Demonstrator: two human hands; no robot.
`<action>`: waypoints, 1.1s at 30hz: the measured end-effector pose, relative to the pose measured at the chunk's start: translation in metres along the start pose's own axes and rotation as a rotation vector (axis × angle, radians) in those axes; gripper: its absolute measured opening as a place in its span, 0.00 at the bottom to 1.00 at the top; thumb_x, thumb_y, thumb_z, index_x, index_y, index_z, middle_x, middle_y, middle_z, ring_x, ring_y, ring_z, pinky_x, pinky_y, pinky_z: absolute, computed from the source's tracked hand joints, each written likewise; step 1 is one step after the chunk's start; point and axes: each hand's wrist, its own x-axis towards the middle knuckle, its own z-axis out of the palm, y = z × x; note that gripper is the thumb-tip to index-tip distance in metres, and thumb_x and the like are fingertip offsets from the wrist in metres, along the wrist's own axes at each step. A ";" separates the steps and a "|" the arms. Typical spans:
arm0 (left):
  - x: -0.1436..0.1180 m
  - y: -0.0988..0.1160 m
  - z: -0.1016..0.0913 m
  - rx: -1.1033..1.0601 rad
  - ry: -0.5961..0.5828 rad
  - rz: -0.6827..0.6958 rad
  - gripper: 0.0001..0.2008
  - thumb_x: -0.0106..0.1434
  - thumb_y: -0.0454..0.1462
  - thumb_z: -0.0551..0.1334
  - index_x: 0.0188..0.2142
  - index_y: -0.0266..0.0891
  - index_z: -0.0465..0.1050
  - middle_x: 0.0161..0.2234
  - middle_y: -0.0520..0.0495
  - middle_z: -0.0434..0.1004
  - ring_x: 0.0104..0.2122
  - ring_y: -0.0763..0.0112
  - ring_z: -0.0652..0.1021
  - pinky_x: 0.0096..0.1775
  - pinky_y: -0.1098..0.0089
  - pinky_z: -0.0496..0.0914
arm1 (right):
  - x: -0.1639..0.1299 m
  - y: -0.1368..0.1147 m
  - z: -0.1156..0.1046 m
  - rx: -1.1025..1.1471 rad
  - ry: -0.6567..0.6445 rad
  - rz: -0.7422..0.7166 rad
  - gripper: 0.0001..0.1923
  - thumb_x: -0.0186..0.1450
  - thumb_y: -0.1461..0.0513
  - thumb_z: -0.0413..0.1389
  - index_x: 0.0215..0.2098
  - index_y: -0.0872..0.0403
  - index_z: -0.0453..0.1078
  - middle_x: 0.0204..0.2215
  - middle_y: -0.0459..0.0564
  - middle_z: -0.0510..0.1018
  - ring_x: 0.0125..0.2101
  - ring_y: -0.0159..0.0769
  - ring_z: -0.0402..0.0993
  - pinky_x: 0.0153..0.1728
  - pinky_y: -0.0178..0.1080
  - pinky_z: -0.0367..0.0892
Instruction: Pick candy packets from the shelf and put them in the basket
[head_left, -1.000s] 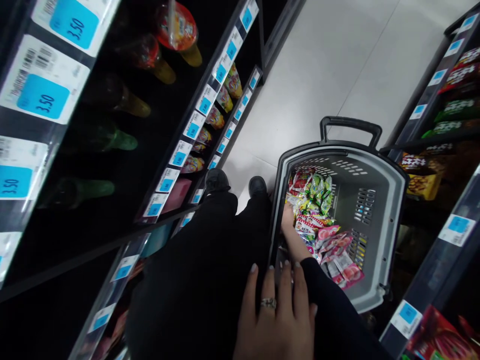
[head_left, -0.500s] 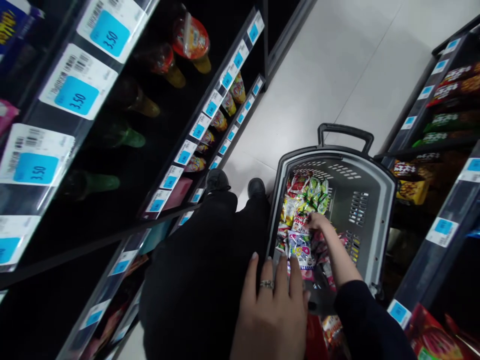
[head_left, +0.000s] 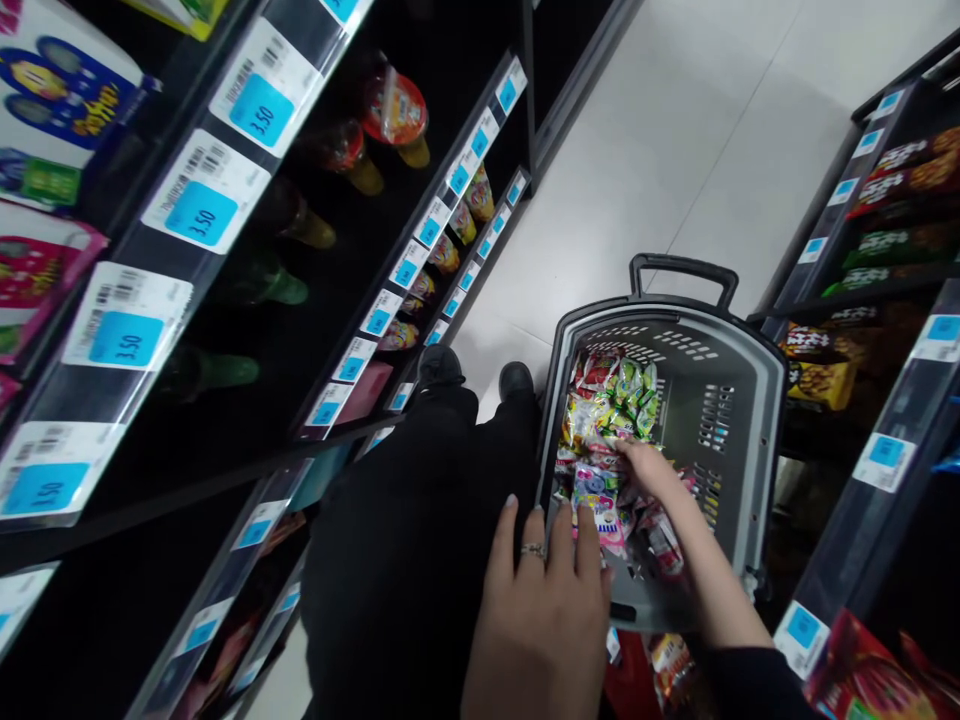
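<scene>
A grey shopping basket (head_left: 772, 400) with a black handle stands on the floor, with several small candy packets (head_left: 634, 385) in its left part. My right hand (head_left: 641, 465) reaches down into it, fingers closed at the edge of a small red-and-white candy packet (head_left: 600, 452), partly blurred. Just below lies a purple-and-white candy packet (head_left: 598, 490). My left hand (head_left: 544, 605), with a ring, is over the basket's near left corner. Its fingers are stretched and slightly apart, holding nothing; whether it touches the rim I cannot tell.
Shelves with price labels (head_left: 202, 205) run along the left, bearing bottles and bagged snacks. On the right, another shelf holds snack bags (head_left: 821, 385). Two dark shoes (head_left: 516, 378) stand on the pale floor (head_left: 585, 215), left of the basket. Red packages (head_left: 862, 670) lie at the lower right.
The view has shifted a little, showing more of the left shelf. My right hand's packet has moved slightly up the basket, and the purple-and-white packet below has turned. My left hand stays outstretched.
</scene>
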 end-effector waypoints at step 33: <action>0.002 -0.002 0.006 -0.002 0.115 0.008 0.16 0.63 0.42 0.57 0.48 0.38 0.74 0.43 0.49 0.81 0.42 0.62 0.77 0.52 0.56 0.61 | 0.131 0.005 0.029 0.539 0.541 0.340 0.12 0.67 0.57 0.55 0.43 0.57 0.70 0.39 0.49 0.75 0.37 0.37 0.74 0.40 0.45 0.70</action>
